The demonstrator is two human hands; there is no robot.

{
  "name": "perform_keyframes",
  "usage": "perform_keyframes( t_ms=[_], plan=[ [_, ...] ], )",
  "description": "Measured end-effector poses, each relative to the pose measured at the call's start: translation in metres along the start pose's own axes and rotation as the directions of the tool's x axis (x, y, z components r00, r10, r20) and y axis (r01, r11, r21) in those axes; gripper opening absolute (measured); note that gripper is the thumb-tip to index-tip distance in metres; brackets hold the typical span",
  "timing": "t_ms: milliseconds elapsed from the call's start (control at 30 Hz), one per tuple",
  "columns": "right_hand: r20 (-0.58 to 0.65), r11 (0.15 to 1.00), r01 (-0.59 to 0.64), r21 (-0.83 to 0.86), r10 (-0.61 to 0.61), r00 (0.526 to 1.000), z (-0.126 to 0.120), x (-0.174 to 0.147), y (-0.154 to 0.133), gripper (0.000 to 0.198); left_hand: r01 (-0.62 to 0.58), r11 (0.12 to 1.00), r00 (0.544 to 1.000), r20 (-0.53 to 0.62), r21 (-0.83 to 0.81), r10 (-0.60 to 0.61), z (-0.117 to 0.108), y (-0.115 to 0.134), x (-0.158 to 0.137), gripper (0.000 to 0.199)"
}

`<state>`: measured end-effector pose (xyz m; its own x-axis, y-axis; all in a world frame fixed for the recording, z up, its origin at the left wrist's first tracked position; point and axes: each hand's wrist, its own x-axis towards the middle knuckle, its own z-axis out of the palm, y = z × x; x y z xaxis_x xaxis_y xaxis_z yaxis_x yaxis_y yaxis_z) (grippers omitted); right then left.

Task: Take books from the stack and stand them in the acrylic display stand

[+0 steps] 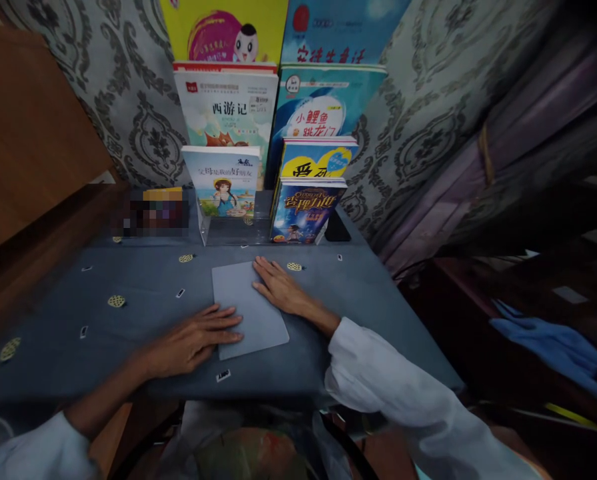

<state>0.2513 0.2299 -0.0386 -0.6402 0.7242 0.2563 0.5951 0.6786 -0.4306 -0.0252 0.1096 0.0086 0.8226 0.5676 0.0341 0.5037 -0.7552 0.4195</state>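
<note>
A light grey, plain-faced sheet or thin booklet (253, 320) lies flat on the table, slightly turned; I cannot tell which of the two it is. My left hand (193, 340) rests across its left edge, palm down, fingers stretched out over the grey surface. On its upper right edge lies my right hand (281, 287), also flat, with the thumb apart from the other fingers. Neither hand grips anything.
Behind the grey piece, a clear acrylic stand (238, 233) holds several upright books, among them a white book (223, 183) and a dark blue book (308, 210). A dark phone-like object (337, 228) lies beside it. The blue-grey tablecloth (148, 280) covers the table.
</note>
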Motion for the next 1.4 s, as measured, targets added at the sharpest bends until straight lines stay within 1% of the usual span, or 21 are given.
perform_keyframes(
  t_ms=[67,133,200,300,400,467,533,600,667,767,867,933,1000,1100,1200,1300,1400],
  plan=[
    [0.002,1.0,-0.003,-0.006,0.003,1.0,-0.002,-0.007,0.0,0.056,0.008,0.999,1.0,0.021,0.054,-0.009,0.001,0.0,-0.002,0.057],
    [0.0,1.0,-0.005,-0.003,0.005,1.0,-0.003,-0.01,0.0,0.055,0.047,0.992,0.999,0.022,0.114,-0.05,0.002,-0.005,-0.001,0.056],
    [-0.006,1.0,-0.006,0.001,0.006,1.0,-0.002,-0.01,-0.001,0.055,0.126,0.976,0.992,-0.004,0.178,-0.128,0.003,-0.017,0.004,0.056],
    [-0.011,1.0,-0.009,0.0,0.009,1.0,-0.002,-0.009,-0.002,0.055,0.251,0.934,0.968,-0.058,0.256,-0.244,0.0,-0.045,0.02,0.061],
    [-0.008,1.0,-0.017,-0.015,0.017,1.0,-0.001,-0.008,-0.003,0.055,0.344,0.895,0.939,-0.086,0.284,-0.334,-0.007,-0.07,0.04,0.064],
    [-0.006,0.999,-0.024,-0.032,0.023,1.0,-0.002,-0.008,-0.005,0.055,0.387,0.874,0.921,-0.082,0.293,-0.38,-0.011,-0.08,0.05,0.065],
    [-0.002,0.998,-0.03,-0.06,0.03,1.0,-0.002,-0.008,-0.008,0.054,0.409,0.859,0.911,-0.089,0.309,-0.402,-0.012,-0.082,0.055,0.068],
    [0.017,0.994,-0.038,-0.099,0.039,0.999,-0.004,-0.008,-0.011,0.054,0.394,0.856,0.918,-0.107,0.334,-0.381,-0.008,-0.075,0.055,0.071],
    [0.042,0.989,-0.049,-0.14,0.055,0.998,-0.007,-0.009,-0.015,0.055,0.342,0.868,0.939,-0.104,0.361,-0.327,0.0,-0.059,0.05,0.074],
    [0.066,0.983,-0.058,-0.176,0.07,0.995,-0.009,-0.009,-0.018,0.055,0.224,0.891,0.974,-0.049,0.395,-0.223,0.015,-0.022,0.041,0.076],
    [0.062,0.982,-0.057,-0.182,0.07,0.996,-0.009,-0.008,-0.019,0.054,0.113,0.902,0.993,-0.019,0.417,-0.115,0.028,0.018,0.037,0.076],
    [0.052,0.982,-0.063,-0.18,0.074,0.996,-0.008,-0.007,-0.019,0.053,0.065,0.902,0.997,0.002,0.427,-0.073,0.032,0.037,0.037,0.072],
    [0.046,0.983,-0.073,-0.171,0.082,0.996,-0.007,-0.008,-0.02,0.052,0.04,0.902,0.998,0.025,0.43,-0.056,0.033,0.047,0.037,0.068],
    [0.04,0.989,-0.065,-0.134,0.071,0.997,-0.007,-0.017,-0.021,0.05,0.032,0.91,0.997,0.048,0.414,-0.057,0.028,0.049,0.038,0.067],
    [0.027,0.998,-0.012,-0.067,0.014,1.0,-0.007,-0.039,-0.025,0.048,0.035,0.926,0.997,0.049,0.375,-0.057,0.022,0.044,0.04,0.065],
    [-0.011,1.0,0.028,-0.002,-0.028,1.0,-0.008,-0.07,-0.034,0.05,0.045,0.947,0.997,0.038,0.319,-0.06,0.019,0.033,0.047,0.06],
    [-0.065,0.999,0.024,0.034,-0.022,0.998,-0.01,-0.098,-0.049,0.058,0.075,0.963,0.996,0.033,0.259,-0.086,0.018,0.014,0.065,0.061]
  ],
)
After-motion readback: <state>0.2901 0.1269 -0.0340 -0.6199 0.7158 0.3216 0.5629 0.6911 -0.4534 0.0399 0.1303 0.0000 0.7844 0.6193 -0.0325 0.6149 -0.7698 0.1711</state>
